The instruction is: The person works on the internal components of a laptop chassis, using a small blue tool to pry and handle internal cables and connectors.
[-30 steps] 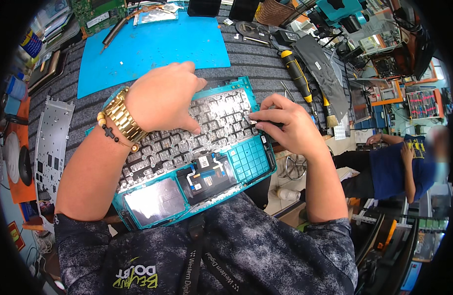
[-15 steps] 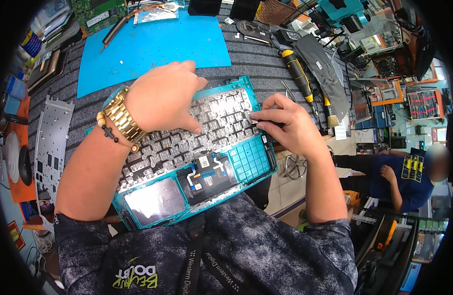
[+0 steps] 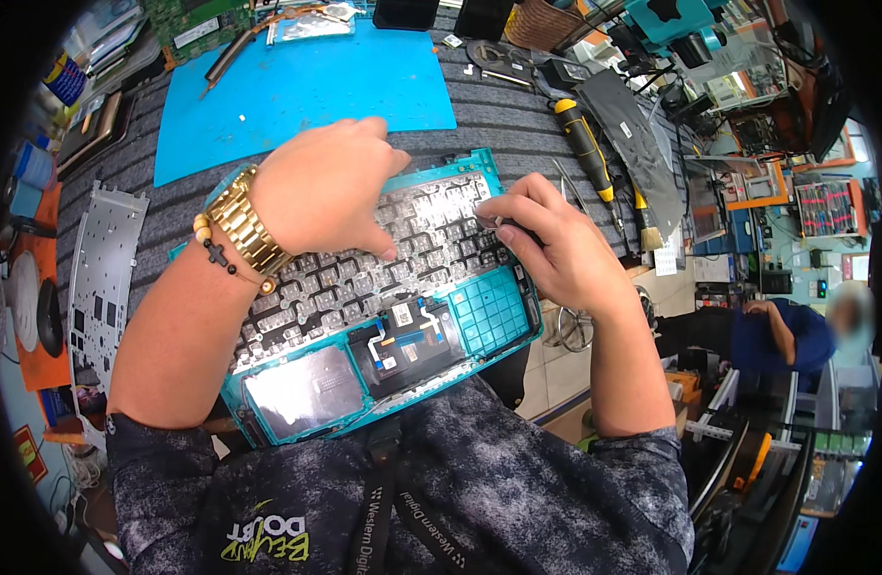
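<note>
Teal casing (image 3: pixel 493 321) lay slantwise, long axis climbing rightward; its silvery keyboard backing (image 3: pixel 350 278) stretched leftward from the right hand (image 3: pixel 561 249), the nearer to its right edge, thumb and forefinger almost together, any hold unclear; the left hand (image 3: pixel 331 187), thumb spread, lay over the far edge, its grip uncertain.

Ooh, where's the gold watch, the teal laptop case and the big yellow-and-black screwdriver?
Gold watch (image 3: pixel 252 222), head view: on its metal band.
Teal laptop case (image 3: pixel 491 313), head view: on its gridded panel.
Yellow-and-black screwdriver (image 3: pixel 583 140), head view: on its handle.
</note>
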Motion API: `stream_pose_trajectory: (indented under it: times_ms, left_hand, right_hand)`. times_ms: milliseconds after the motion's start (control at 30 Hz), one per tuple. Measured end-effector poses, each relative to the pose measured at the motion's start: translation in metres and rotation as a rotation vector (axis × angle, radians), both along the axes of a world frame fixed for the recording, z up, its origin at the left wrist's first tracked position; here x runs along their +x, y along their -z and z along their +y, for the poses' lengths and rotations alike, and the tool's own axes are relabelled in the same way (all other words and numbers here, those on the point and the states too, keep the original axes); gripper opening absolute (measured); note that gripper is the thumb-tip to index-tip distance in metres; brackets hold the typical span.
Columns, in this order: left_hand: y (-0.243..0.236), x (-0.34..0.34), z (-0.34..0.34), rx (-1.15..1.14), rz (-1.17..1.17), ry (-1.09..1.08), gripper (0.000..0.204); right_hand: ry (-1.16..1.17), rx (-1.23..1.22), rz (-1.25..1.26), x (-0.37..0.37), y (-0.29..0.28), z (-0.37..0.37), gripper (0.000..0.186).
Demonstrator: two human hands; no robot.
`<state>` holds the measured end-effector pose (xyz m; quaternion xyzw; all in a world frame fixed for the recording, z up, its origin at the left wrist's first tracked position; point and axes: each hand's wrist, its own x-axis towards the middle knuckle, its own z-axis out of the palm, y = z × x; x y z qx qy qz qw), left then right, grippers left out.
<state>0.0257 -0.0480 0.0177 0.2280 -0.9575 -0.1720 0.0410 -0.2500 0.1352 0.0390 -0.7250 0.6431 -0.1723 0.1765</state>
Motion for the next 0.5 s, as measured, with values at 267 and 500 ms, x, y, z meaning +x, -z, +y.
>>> stream_pose_trajectory:
  times_ms: [267, 500]
  left_hand:
    - [0.0028, 0.0001, -0.0010, -0.015, 0.039, 0.009, 0.082]
    - [0.0012, -0.0007, -0.0009, -0.010, 0.006, 0.006, 0.090]
  right_hand:
    - [0.020, 0.045, 0.020, 0.0036, -0.0042, 0.0015, 0.047]
    - [0.030, 0.043, -0.006, 0.0029, -0.0043, 0.0064, 0.041]
